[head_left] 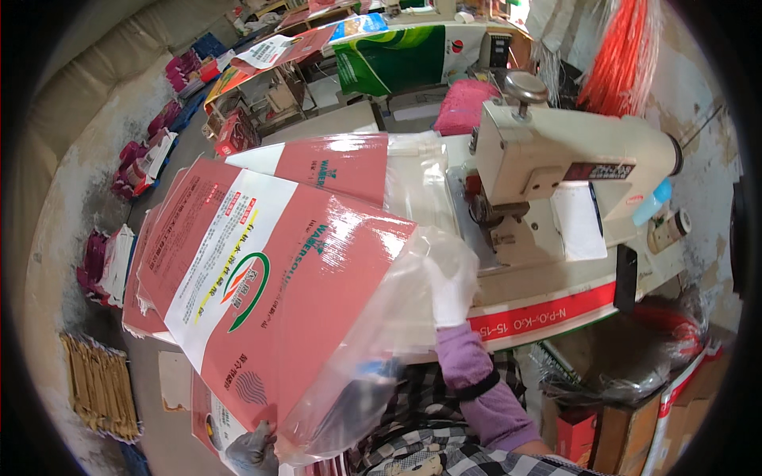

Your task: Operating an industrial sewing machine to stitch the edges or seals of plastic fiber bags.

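Note:
A red and white printed sack (309, 262) lies slanted before me, its clear plastic liner (357, 369) sticking out along the right edge. My left hand (252, 451), in a grey glove, pinches the sack's near corner. In a white glove, my right hand (451, 289) grips the far end of the liner; film covers its fingers in part. More red sacks (155, 238) are stacked beneath and to the left. Just beyond my right hand stands a cream sewing machine (548, 151) with its needle area facing left.
A pink bundle (467, 105) sits behind the machine. Orange-red strands (623, 59) hang at the back right. Cardboard boxes (623, 432) stand low at the right. Folded sack piles (99, 389) line the left wall. A green sheet (389, 59) drapes over a far table.

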The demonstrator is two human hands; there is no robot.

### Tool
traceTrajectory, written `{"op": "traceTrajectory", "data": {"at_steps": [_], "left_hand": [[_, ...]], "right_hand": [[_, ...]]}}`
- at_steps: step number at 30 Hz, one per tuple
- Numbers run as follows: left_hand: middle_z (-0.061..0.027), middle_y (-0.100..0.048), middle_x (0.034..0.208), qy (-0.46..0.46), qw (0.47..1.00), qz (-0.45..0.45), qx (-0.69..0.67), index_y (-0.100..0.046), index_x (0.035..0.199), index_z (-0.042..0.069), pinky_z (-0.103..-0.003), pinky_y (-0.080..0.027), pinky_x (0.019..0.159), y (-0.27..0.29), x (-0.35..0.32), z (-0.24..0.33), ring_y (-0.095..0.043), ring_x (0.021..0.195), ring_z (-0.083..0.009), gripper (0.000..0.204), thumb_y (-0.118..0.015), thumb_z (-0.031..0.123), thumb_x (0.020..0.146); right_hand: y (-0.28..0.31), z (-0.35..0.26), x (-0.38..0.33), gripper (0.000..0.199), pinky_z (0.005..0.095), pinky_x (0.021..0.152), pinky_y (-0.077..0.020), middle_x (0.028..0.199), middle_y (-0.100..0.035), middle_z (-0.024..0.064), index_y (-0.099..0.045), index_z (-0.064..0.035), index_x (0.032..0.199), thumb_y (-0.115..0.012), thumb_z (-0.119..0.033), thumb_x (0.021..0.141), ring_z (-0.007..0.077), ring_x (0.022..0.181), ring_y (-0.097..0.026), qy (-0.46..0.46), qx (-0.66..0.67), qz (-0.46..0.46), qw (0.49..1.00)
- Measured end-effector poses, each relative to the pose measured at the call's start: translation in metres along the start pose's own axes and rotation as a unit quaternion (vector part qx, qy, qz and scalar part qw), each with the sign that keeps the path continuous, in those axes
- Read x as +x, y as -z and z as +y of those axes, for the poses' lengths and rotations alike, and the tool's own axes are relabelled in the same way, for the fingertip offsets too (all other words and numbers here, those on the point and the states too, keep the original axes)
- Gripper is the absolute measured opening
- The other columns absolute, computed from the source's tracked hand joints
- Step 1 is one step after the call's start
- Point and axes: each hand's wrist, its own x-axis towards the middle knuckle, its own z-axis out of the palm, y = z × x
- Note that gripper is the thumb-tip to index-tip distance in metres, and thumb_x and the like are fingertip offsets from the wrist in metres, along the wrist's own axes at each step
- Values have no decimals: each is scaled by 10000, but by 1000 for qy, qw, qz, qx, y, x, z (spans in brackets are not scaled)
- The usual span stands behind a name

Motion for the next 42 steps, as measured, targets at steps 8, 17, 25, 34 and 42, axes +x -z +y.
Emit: {"op": "traceTrajectory", "data": {"at_steps": [8, 17, 25, 34, 42], "left_hand": [[-88, -642, 804, 90, 981, 123, -117, -676, 957, 78, -332, -505, 668, -21, 2, -43, -612, 687, -247, 193, -706, 49, 768], [-76, -609, 685, -68, 985, 105, 117, -603, 827, 24, -375, -449, 517, 1, -26, -72, -561, 554, -219, 203, -740, 173, 832], [-161, -474, 1395, 44, 878, 466, 98, -406, 1431, 71, -377, -354, 1087, 55, 196, -119, -508, 1214, -264, 512, -416, 327, 988], [-99, -699, 1094, -470, 880, 16, -62, -695, 1108, 117, -348, -531, 866, -136, 435, 143, -671, 1005, -254, 353, -602, 67, 771], [-19, -706, 853, -546, 834, -72, -43, -735, 977, 230, -362, -537, 724, -286, 375, 269, -676, 809, -230, 211, -643, 227, 787]], "right_hand": [[11, 16, 16, 294, 357, 938, -480, 1048, -681, 133, -705, -60, 1044, -591, 37, 791, 325, 1060, -618, 254, -181, -156, 937], [-14, 7, 36, 283, 440, 729, -516, 930, -686, 151, -669, -41, 1021, -630, -142, 760, 330, 848, -666, 97, -418, -311, 848], [-72, -142, -86, 212, 419, 728, -490, 693, -589, 122, -652, -29, 822, -625, -202, 702, 287, 682, -600, 512, -21, -423, 747], [156, 42, -136, 430, 301, 823, -527, 1054, -710, 146, -577, 16, 1283, -567, -25, 855, 137, 915, -663, -217, -70, -132, 964], [268, 35, -172, 372, 375, 557, -503, 669, -631, 91, -753, -188, 987, -624, -23, 679, 301, 578, -612, 45, -470, -133, 872]]}}
